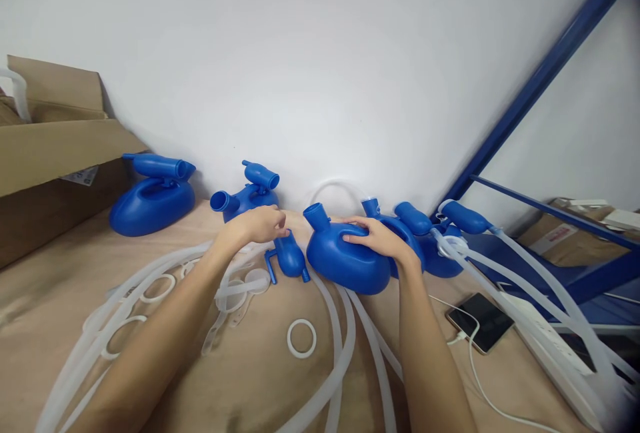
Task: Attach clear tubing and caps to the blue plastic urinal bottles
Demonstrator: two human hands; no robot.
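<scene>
My right hand point(375, 236) is wrapped round the handle of a blue plastic urinal bottle point(350, 266), thumb in front and fingers behind. The bottle's open neck point(317, 216) tilts up to the left. Just left of it, the curled fingers of my left hand point(267, 222) are closed at the top end of a small blue funnel piece point(291, 258). This piece has a hooked clip on its left side and a narrow spout pointing down. Behind my left hand sits another blue bottle point(243, 201) with a similar piece on its handle.
More blue bottles stand at far left point(153, 210) and right point(443, 253). Clear tubes point(335, 380) cross the table, with a white ring point(301, 338) among them. A cardboard box point(60, 160), a phone point(480, 321), a power strip point(545, 346) and a blue frame point(535, 80) flank the area.
</scene>
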